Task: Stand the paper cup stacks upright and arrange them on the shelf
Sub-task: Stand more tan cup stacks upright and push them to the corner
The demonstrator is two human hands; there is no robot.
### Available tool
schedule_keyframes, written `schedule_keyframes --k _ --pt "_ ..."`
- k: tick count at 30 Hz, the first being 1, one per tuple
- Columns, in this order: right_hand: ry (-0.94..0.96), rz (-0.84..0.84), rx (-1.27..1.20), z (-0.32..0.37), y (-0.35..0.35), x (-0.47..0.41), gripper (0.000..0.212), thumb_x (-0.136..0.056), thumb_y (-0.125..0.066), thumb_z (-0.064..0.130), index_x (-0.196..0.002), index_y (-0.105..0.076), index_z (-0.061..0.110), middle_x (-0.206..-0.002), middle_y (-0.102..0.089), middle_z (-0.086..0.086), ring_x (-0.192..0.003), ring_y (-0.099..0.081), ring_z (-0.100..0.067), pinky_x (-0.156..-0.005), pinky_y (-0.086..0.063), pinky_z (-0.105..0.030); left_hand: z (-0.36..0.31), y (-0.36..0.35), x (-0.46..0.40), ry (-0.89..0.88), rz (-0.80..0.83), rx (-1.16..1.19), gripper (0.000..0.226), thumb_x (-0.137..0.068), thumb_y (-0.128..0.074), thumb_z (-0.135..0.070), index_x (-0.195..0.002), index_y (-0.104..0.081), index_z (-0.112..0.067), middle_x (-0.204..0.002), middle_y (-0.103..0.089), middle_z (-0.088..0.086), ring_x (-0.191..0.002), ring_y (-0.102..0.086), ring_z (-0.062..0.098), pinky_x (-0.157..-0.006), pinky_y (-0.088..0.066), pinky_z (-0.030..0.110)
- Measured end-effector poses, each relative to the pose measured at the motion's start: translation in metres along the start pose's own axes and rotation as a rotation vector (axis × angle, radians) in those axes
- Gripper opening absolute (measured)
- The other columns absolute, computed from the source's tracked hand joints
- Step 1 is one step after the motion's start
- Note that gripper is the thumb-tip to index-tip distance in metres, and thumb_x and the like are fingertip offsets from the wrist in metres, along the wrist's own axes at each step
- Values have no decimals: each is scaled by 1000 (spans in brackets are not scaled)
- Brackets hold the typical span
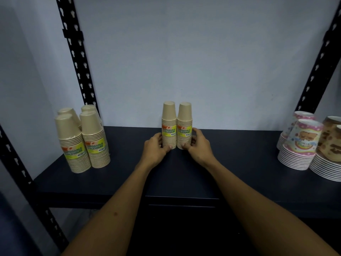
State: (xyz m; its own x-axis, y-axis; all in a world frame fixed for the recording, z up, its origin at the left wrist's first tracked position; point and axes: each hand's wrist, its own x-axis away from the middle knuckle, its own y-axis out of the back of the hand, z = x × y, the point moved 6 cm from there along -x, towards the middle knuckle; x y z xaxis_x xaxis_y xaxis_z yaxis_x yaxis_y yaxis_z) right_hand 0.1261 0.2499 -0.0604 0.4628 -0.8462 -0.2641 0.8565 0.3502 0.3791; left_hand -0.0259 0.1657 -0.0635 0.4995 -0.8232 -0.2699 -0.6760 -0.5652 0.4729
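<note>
Two tan paper cup stacks with yellow-green labels stand upright side by side at the back middle of the dark shelf (239,163). My left hand (155,150) grips the base of the left stack (168,124). My right hand (198,145) grips the base of the right stack (184,124). The two stacks touch each other and stand close to the wall. Several more tan stacks (83,137) of the same kind stand upright in a cluster at the shelf's left end.
Patterned cup stacks, pink (300,145) and brown (330,143), stand at the right end of the shelf. Black perforated uprights (77,52) frame the shelf on both sides. A pale wall closes the back.
</note>
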Motion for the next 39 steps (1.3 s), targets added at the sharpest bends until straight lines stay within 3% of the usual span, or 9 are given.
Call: schedule_keyframes --k 5,14,20,24,28,30,34,37,39 --pt "-44 -60 20 -3 6 3 74 -83 -73 13 -145 -33 13 -135 -55 -9 -121 -55 -21 -98 -48 -33 3 11 13 54 -65 -30 72 -83 -73 -20 -145 -37 -9 -138 -53 11 -124 -53 22 -100 -44 30" --pt "-24 -203 152 18 11 50 61 -87 -70 25 -139 -42 9 -135 -54 -10 -122 -53 -22 -96 -47 -33 10 67 72 -8 -221 -80 43 -85 -69 -24 -126 -60 -16 -128 -62 2 -120 -56 15 -96 -44 25" --pt "84 -31 69 54 -50 76 54 -85 -71 22 -133 -50 10 -125 -61 -3 -106 -58 -12 -85 -44 -21 21 117 110 5 -399 0 21 -85 -69 -13 -105 -69 -10 -98 -69 0 -92 -64 11 -79 -48 19" --pt "133 110 51 73 -102 75 53 -85 -72 25 -132 -51 12 -123 -61 -3 -108 -59 -12 -89 -48 -24 32 157 131 36 -551 6 11 -84 -68 -11 -96 -70 -12 -83 -65 -10 -79 -62 0 -68 -44 9" --pt "157 199 39 90 -146 70 57 -84 -73 27 -133 -50 11 -125 -60 -5 -109 -58 -13 -90 -47 -24 45 197 146 77 -696 -17 10 -83 -67 -10 -92 -67 -14 -76 -63 -11 -72 -60 -1 -69 -50 19" --pt "172 238 32 99 -164 68 60 -84 -74 27 -135 -48 11 -129 -58 -6 -112 -57 -14 -90 -46 -23 50 210 149 85 -727 0 16 -83 -68 -9 -98 -65 -13 -81 -64 -9 -76 -61 3 -73 -53 22" --pt "175 281 18 110 -191 62 66 -82 -75 26 -139 -44 10 -133 -56 -5 -119 -55 -17 -91 -44 -24 61 222 142 148 -658 14 47 -80 -76 -15 -122 -55 -10 -104 -59 -6 -95 -57 8 -76 -45 12" --pt "191 324 -27 114 -207 57 60 -80 -77 22 -133 -49 12 -125 -63 -1 -111 -60 -12 -88 -46 -21 73 221 130 182 -550 36 65 -77 -78 -16 -134 -47 -10 -124 -60 3 -112 -56 14 -89 -44 21" --pt "197 333 -49 116 -213 54 58 -79 -77 19 -130 -51 13 -122 -64 0 -103 -60 -7 -85 -45 -18 75 218 124 175 -505 82 67 -77 -79 -14 -136 -47 -10 -129 -60 5 -112 -57 12 -91 -45 23"
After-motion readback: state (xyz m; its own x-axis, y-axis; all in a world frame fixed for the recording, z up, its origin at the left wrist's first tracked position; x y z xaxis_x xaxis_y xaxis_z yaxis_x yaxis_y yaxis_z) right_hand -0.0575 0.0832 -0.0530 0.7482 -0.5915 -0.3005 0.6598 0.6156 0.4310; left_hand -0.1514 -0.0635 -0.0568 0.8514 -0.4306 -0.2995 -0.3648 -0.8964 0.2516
